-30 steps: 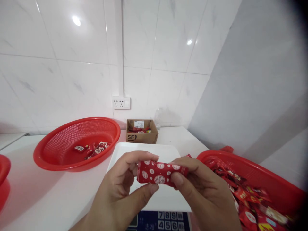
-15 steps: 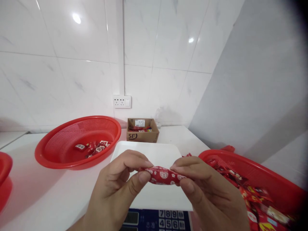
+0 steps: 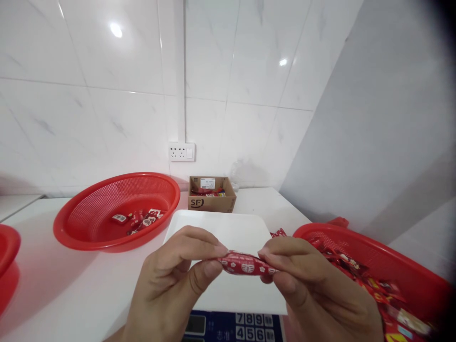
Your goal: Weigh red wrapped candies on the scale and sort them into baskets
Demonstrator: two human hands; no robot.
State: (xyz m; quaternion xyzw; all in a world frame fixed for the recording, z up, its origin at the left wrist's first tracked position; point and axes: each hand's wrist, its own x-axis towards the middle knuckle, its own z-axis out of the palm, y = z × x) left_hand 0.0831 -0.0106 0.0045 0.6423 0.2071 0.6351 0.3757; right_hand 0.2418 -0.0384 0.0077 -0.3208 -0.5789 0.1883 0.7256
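The background is filled by a white tiled wall (image 3: 121, 114), against which a white table (image 3: 89, 285) is set. On the table's right side, a red basket (image 3: 402, 266) is heaped with wrapped pieces (image 3: 374, 285), mostly red; on the left, a perforated red bowl (image 3: 81, 213) is lined at the bottom with only a few packets (image 3: 147, 219). Another red rim (image 3: 9, 247) is cut off by the left edge of the view. Between these, a scale is placed, its white pan (image 3: 228, 228) seen behind the hands and its blue key panel (image 3: 228, 327) partly covered by them. Behind the pan, an open cardboard box (image 3: 212, 203) marked "SF" is partly filled with more packets. A socket plate (image 3: 182, 152) is fixed to the wall above the box. In front of the pan, one small red packet (image 3: 244, 266) with white patterns is held up by both hands — its left end is pinched between thumb and fingers of the left hand (image 3: 167, 280), its right end likewise by the right hand (image 3: 320, 285). Both pinches are narrow, and the packet is stretched roughly level between them. Beyond the right hand, a scrap of red patterned wrapper (image 3: 278, 232) is partly hidden.
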